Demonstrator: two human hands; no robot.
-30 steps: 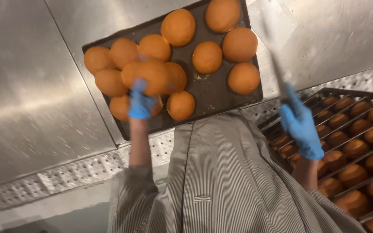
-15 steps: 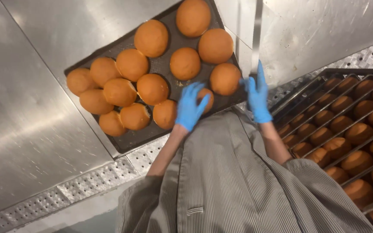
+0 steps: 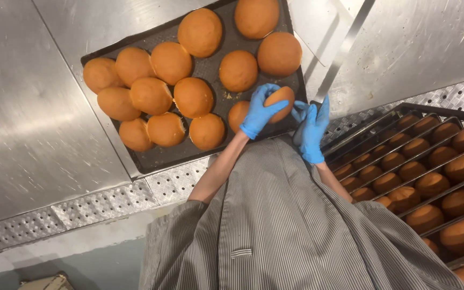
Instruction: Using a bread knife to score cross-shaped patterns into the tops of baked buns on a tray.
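Gripping one bun point(image 3: 279, 102) in my left hand point(image 3: 259, 113), I hold it just above the dark tray's point(image 3: 151, 156) near edge; my right hand point(image 3: 311, 129) hovers open beside. A dozen-odd buns remain on the tray.

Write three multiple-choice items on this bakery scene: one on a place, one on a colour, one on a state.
1. Where is the rack of buns?
A. on the person's right
B. on the person's left
C. on top of the baking tray

2. What colour are the gloves?
A. white
B. blue
C. black

3. What is the left hand doing?
A. lying flat on the steel table
B. hanging at the person's side
C. gripping a bun

Answers:
1 A, it stands at the picture's right beside the right hand.
2 B, both hands wear blue.
3 C, its fingers wrap a bun above the dark baking tray.
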